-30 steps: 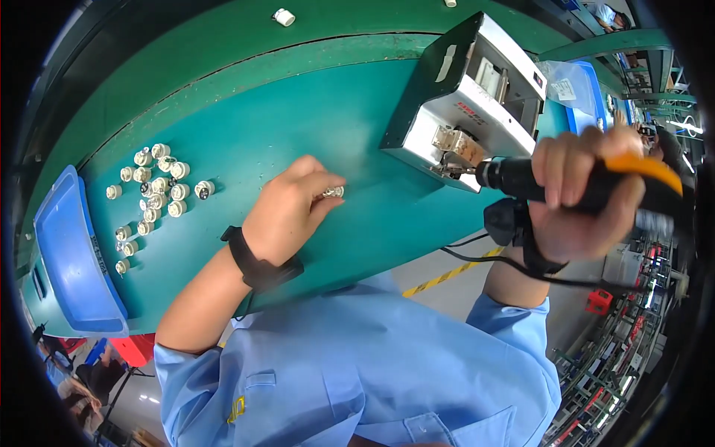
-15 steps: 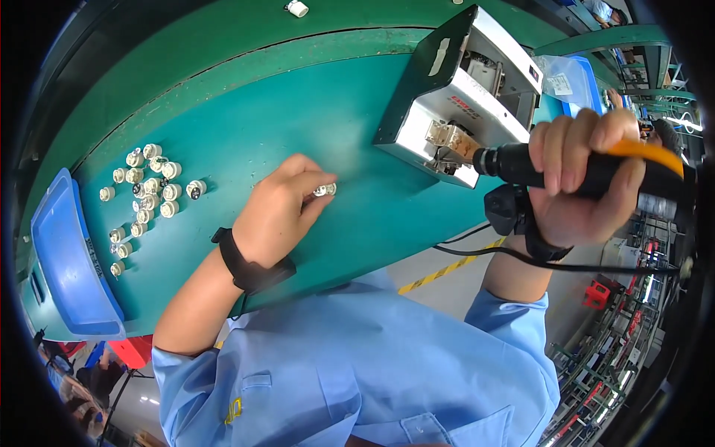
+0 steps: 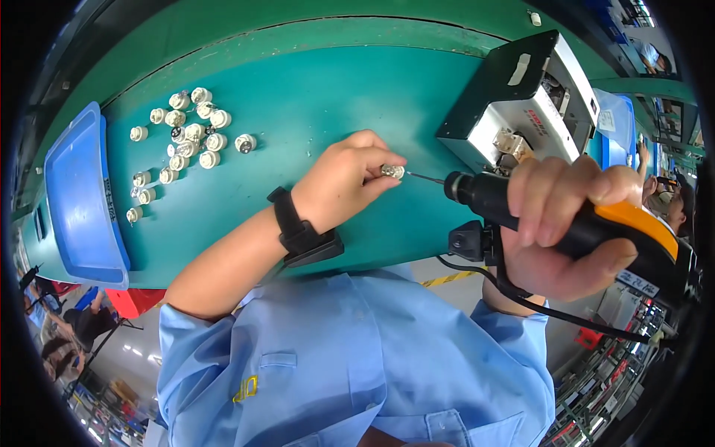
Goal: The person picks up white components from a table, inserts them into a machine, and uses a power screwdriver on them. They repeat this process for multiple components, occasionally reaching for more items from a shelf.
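Note:
Between the thumb and fingers of my left hand [image 3: 344, 179] is a small round white fitting with metal parts [image 3: 392, 171], held just above the green mat. My right hand [image 3: 562, 223] is wrapped round a black and orange electric screwdriver [image 3: 484, 197]. The thin bit [image 3: 426, 177] points left at the fitting, its tip close to the fitting's edge. I cannot tell whether the two touch. Several similar white fittings [image 3: 209, 159] lie loosely grouped on the mat to the left.
A black and silver box-shaped machine [image 3: 491, 112] stands at the right, behind the screwdriver. At the far left lies a blue plastic tray [image 3: 78, 201]. A black cable [image 3: 570, 316] runs by my right wrist. Another blue bin [image 3: 622, 130] sits beyond the machine.
The screwdriver has come away from the machine's front, and its bit now points at the fitting in my left hand. The view has shifted; my left hand still holds the fitting.

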`<state>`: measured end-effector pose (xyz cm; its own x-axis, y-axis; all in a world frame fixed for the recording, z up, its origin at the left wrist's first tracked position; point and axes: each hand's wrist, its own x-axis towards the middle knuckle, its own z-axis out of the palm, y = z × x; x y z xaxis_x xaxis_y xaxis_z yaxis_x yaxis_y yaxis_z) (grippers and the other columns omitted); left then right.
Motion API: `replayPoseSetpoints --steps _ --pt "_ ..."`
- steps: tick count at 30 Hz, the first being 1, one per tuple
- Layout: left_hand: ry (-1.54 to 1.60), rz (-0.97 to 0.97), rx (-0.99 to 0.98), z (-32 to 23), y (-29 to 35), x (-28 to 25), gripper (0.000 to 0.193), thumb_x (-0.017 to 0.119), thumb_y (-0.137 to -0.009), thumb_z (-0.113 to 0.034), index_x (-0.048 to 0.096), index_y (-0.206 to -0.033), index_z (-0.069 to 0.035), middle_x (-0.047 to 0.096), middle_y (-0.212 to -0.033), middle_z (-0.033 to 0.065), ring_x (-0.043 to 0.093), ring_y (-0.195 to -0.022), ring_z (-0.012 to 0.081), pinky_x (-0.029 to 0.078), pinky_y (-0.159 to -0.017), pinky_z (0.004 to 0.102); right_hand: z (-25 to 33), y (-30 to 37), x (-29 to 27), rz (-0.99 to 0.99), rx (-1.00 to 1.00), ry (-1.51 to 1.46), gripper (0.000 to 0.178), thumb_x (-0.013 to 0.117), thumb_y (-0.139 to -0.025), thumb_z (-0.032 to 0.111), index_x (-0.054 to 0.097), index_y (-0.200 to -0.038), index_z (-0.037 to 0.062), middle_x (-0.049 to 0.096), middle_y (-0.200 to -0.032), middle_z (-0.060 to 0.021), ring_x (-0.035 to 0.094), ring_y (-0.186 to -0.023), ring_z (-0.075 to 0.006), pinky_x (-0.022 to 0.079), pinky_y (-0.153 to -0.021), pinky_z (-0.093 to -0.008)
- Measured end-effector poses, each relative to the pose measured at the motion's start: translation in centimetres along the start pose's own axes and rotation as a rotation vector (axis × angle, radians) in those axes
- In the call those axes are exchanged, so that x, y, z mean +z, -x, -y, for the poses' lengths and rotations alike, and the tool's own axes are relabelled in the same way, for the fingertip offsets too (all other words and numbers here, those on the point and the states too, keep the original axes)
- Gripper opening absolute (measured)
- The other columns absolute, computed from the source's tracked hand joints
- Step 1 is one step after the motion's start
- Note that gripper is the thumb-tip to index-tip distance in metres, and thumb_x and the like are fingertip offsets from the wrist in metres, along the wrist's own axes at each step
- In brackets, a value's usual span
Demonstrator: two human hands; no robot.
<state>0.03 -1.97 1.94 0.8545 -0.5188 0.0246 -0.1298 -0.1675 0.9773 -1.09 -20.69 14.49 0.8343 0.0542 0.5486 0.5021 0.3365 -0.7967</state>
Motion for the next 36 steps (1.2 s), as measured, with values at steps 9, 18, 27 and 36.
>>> replayPoseSetpoints --steps 9,18,27,36 --pt "-0.016 0.049 -0.022 0.1 0.2 -0.7 0.027 0.068 -0.081 0.005 0.068 -0.106 -0.003 0.058 -0.098 0.0077 0.063 -0.08 0.0167 0.053 -0.07 0.0285 -1.6 -0.1 2.5 -0.014 0.141 0.203 0.046 0.055 -0.091 0.052 0.045 -0.101 0.0079 0.045 -0.058 0.0007 0.043 -0.046 -0.0103 0.035 -0.048 -0.0258" --pt "-0.017 0.025 -0.024 0.4 0.2 -0.4 0.028 0.068 -0.08 0.005 0.068 -0.107 -0.003 0.059 -0.096 0.0078 0.064 -0.08 0.0183 0.053 -0.07 0.0293 -1.9 -1.0 3.8 0.008 0.231 0.351 0.044 0.057 -0.091 0.049 0.044 -0.098 0.008 0.045 -0.056 0.0007 0.043 -0.044 -0.0104 0.036 -0.046 -0.0263" --pt "-0.034 -0.061 0.037 0.4 0.2 0.3 0.019 0.071 -0.078 -0.002 0.068 -0.097 -0.003 0.059 -0.089 0.0114 0.062 -0.074 0.027 0.051 -0.068 0.0353 -0.6 -1.2 2.4 0.005 0.175 0.36 0.043 0.057 -0.091 0.047 0.046 -0.103 0.0072 0.045 -0.056 0.0013 0.044 -0.045 -0.0092 0.037 -0.047 -0.0262" --pt "-0.109 -0.077 0.021 -0.8 0.4 0.4 0.017 0.07 -0.079 0.0 0.061 -0.093 -0.001 0.057 -0.087 0.0097 0.064 -0.071 0.0212 0.053 -0.063 0.0308 5.8 -0.9 -5.1 -0.078 -0.17 0.232 0.045 0.051 -0.095 0.045 0.048 -0.111 0.0032 0.044 -0.06 -0.0009 0.045 -0.05 -0.012 0.036 -0.051 -0.0277"
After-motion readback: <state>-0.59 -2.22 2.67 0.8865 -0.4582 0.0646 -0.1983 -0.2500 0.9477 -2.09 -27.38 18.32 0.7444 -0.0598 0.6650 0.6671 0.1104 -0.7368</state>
